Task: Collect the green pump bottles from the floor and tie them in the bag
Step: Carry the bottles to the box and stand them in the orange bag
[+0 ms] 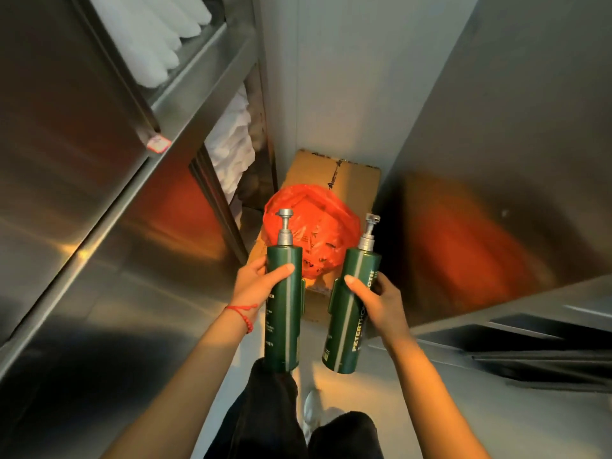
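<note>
I hold two tall green pump bottles with silver pumps, upright in front of me. My left hand (256, 281) grips the left bottle (284, 313) around its upper half. My right hand (377, 301) grips the right bottle (351, 313), which carries white lettering and tilts slightly right. Beyond and below them a red plastic bag (314, 226) lies crumpled on a cardboard box (337, 173). A red string bracelet circles my left wrist.
A stainless steel rack (109, 180) with stacked white linen (231, 140) rises on the left. A steel cabinet (496, 193) closes the right side. The aisle between them is narrow, with a pale wall behind the box. My dark trousers and a white shoe show below.
</note>
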Demonstrator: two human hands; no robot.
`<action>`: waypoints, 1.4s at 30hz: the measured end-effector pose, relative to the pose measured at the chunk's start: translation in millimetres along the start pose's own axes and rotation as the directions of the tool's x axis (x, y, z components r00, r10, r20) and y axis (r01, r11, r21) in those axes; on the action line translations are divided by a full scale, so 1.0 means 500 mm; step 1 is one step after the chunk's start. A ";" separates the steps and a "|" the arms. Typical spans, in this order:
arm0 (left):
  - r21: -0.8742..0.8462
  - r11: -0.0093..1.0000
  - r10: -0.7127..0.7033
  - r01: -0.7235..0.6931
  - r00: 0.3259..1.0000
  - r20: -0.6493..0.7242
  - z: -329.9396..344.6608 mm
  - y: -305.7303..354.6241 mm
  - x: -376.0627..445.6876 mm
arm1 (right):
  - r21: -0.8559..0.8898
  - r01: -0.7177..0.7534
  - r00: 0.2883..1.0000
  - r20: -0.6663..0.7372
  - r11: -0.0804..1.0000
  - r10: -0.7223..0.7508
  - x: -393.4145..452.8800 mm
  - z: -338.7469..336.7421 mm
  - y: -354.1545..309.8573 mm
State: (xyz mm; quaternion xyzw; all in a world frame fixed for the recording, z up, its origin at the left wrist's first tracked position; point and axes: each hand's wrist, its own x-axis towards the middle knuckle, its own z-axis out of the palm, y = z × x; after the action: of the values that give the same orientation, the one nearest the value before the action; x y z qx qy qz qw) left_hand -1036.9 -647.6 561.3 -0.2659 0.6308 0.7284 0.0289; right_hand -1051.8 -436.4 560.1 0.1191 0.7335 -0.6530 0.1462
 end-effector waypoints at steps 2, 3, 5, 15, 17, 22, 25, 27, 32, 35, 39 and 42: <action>0.016 1.000 0.015 -0.016 1.000 0.028 0.007 0.013 0.059 | 0.010 -0.002 1.000 -0.019 1.000 0.002 0.045 0.008 -0.011; 0.017 1.000 0.013 -0.013 0.999 0.037 0.009 0.021 0.087 | 0.007 -0.006 0.999 -0.037 1.000 0.006 0.066 0.014 -0.019; 0.010 1.000 0.001 -0.002 0.998 0.068 0.016 0.040 0.143 | 0.013 0.001 0.997 -0.082 1.000 0.000 0.107 0.028 -0.035; 0.068 0.995 0.055 -0.068 0.984 0.172 0.058 0.107 0.381 | -0.018 0.094 0.979 -0.182 0.995 -0.096 0.300 0.091 -0.090; 0.085 0.992 0.079 -0.094 0.982 0.171 0.069 0.110 0.417 | -0.032 0.106 0.976 -0.190 0.994 -0.110 0.336 0.100 -0.087; 0.158 0.977 0.110 -0.146 0.970 0.217 0.095 0.110 0.483 | -0.049 0.133 0.969 -0.202 0.990 -0.140 0.422 0.113 -0.071; 0.213 0.965 0.102 -0.155 0.964 0.244 0.111 0.102 0.516 | -0.061 0.140 0.966 -0.210 0.988 -0.150 0.467 0.112 -0.052; 0.254 0.953 0.097 -0.164 0.961 0.259 0.117 0.087 0.539 | -0.078 0.140 0.966 -0.209 0.987 -0.153 0.491 0.111 -0.036; 0.302 0.930 0.141 -0.210 0.962 0.234 0.126 0.041 0.583 | -0.102 0.124 0.969 -0.202 0.987 -0.143 0.540 0.116 0.007; 0.287 0.930 0.165 -0.229 0.959 0.232 0.131 0.011 0.609 | -0.115 0.127 0.972 -0.185 0.985 -0.147 0.566 0.122 0.033; 0.296 0.915 0.198 -0.274 0.944 0.263 0.137 -0.006 0.630 | -0.131 0.135 0.969 -0.191 0.982 -0.159 0.592 0.130 0.059; 0.318 0.906 0.198 -0.281 0.943 0.270 0.146 -0.014 0.639 | -0.153 0.150 0.964 -0.195 0.977 -0.179 0.605 0.133 0.073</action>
State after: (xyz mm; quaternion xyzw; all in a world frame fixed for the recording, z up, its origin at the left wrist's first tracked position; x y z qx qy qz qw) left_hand -1333.4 -671.8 424.0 -0.0900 0.7711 0.6275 0.0590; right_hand -1315.7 -502.9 407.5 0.1146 0.7951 -0.5952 0.0219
